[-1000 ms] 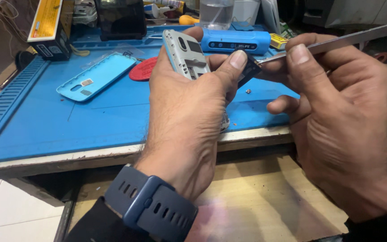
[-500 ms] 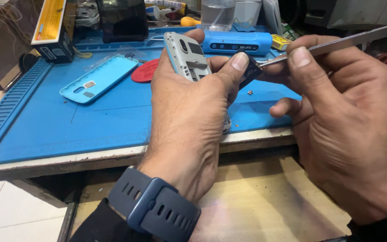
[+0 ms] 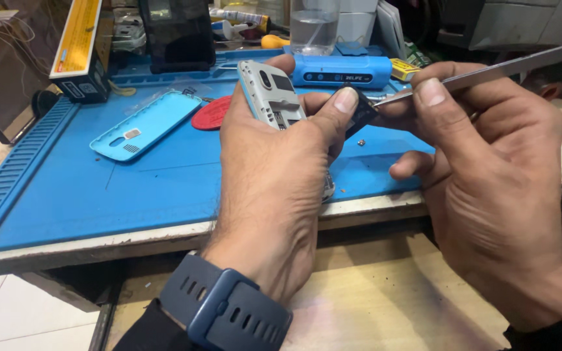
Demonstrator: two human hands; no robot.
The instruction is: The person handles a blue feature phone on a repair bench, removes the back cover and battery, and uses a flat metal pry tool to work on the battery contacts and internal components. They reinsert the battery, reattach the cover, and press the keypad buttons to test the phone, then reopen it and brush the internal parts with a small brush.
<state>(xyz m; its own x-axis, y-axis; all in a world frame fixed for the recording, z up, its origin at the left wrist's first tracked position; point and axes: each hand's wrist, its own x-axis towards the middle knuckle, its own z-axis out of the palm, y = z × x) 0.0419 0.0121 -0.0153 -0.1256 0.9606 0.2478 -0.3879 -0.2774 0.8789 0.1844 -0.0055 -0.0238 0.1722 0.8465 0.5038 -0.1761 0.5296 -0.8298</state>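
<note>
Hands meet above the near edge of the blue silicone work mat [image 3: 99, 195]. Our left hand [image 3: 274, 182] has its fingers wrapped around a small grey phone body [image 3: 269, 94], back side up and tilted, with the thumb pressing its right edge; the camera opening and card slots face us. Our right hand [image 3: 489, 188] pinches a flat metal pry tool [image 3: 489, 71] between thumb and forefinger, the remaining fingers curled underneath. The tool tip meets a small dark part [image 3: 361, 110] at the phone's right edge, just beside our left thumb; we cannot tell whether that part is attached.

On the mat, well apart to the left, lies a light blue back cover [image 3: 144, 125], outer face up. A red round pad [image 3: 213, 112] lies just beside it, partly hidden behind our left hand. A tiny screw [image 3: 361, 140] lies on the mat below the tool tip. Along the far edge we see a blue oblong device [image 3: 343, 70], a clear glass of water [image 3: 313, 26], a dark box [image 3: 177, 36] and a yellow-topped carton [image 3: 79, 49]. A dark blue wristwatch [image 3: 226, 309] sits on our left wrist.
</note>
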